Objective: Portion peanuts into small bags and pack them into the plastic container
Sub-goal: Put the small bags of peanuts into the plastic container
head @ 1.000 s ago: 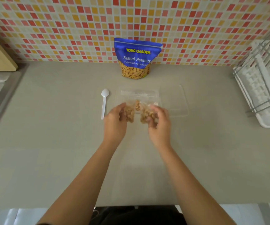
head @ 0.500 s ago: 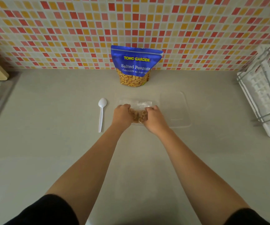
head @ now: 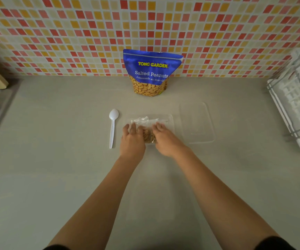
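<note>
**Small peanut bags being set into the clear container**

Nearest, two bare forearms reach forward over the grey countertop (head: 55, 177). The left hand (head: 132, 141) and right hand (head: 164, 141) lie palm-down with fingers spread and loose, gripping nothing, both resting on the small bags (head: 148, 129). These are clear, crinkled plastic bags with tan peanuts showing between the hands; they lie inside the shallow transparent plastic container (head: 170, 120). Just left lies a white plastic spoon (head: 112, 127), bowl away; just right, the clear lid (head: 197, 123), flat. Farther back, a blue peanut pouch (head: 151, 72) stands upright against the tiled wall (head: 73, 33).
</note>
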`<state>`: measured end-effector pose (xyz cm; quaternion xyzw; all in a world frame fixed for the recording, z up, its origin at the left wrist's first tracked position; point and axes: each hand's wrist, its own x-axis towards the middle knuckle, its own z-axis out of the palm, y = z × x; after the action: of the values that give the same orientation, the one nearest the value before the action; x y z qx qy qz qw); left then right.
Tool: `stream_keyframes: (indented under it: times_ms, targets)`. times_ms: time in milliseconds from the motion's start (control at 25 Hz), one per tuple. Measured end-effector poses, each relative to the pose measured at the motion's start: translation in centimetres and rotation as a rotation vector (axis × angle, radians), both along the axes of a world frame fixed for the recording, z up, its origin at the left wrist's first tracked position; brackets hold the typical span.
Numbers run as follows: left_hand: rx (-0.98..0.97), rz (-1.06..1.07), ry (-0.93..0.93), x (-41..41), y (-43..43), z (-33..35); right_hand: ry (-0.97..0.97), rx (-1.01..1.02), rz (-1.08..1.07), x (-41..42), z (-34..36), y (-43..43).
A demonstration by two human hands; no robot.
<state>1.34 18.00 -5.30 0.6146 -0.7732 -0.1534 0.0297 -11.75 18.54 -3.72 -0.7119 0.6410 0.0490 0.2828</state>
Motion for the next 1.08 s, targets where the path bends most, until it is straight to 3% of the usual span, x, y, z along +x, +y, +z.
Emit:
stream_keyframes:
  times_ms: [120,240,320,440,480,640,760,920,1080]
  targets:
    - [-0.217,0.082,0.048,0.6,-0.2,-0.3,-0.116,-0.298,-0.152,-0.2,0.0,0.7]
    - [0.007,0.309,0.282,1.3,-0.2,0.7,-0.24,-0.684,-0.579,-2.5,-0.3,1.1]
    - [0.052,0.405,0.352,1.8,-0.2,1.1,-0.163,-0.61,-0.82,-5.0,-1.1,1.3]
    - [0.049,0.403,0.401,1.9,-0.5,1.2,-0.023,-0.193,-0.992,-7.5,-2.4,2.2]
    - [0.058,0.397,0.405,1.9,-0.6,1.2,-0.012,-0.137,-1.01,-7.7,-2.5,2.5]
    - [0.062,0.379,0.408,1.8,-0.7,0.8,-0.031,-0.179,-1.092,-8.6,-2.3,3.0]
    - [0.064,0.364,0.398,1.9,-0.6,0.4,-0.276,-0.431,-1.177,-9.2,-3.1,3.5]
    - [0.078,0.355,0.369,2.0,-0.3,0.8,-0.929,-0.855,-1.495,-9.6,-2.3,3.5]
    - [-0.084,0.41,0.495,1.8,-0.2,2.8,-1.31,-0.94,-1.491,-8.9,0.3,3.0]
